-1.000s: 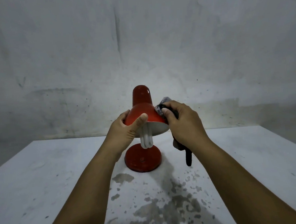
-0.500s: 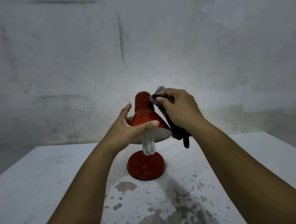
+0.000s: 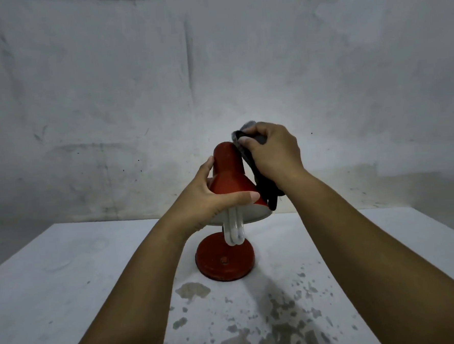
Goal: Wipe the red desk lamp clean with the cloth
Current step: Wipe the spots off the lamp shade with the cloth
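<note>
The red desk lamp (image 3: 230, 171) stands at the middle of the table on a round red base (image 3: 224, 259), its white bulb (image 3: 233, 230) hanging out of the shade. My left hand (image 3: 208, 197) grips the shade from the left, thumb across its lower front rim. My right hand (image 3: 272, 153) holds a dark grey cloth (image 3: 265, 188) and presses it against the upper right side of the shade, near its top cap. The cloth's tail hangs down beside the shade's right rim. The lamp's stem is hidden behind the shade and bulb.
The lamp sits on a white table (image 3: 68, 288) with grey worn patches (image 3: 278, 328) toward the near edge. A stained grey wall (image 3: 214, 66) rises right behind the table's far edge.
My right hand has slid the cloth up from the shade's lower right rim to its top cap. My left hand shifted its grip slightly on the shade; the view tilted up.
</note>
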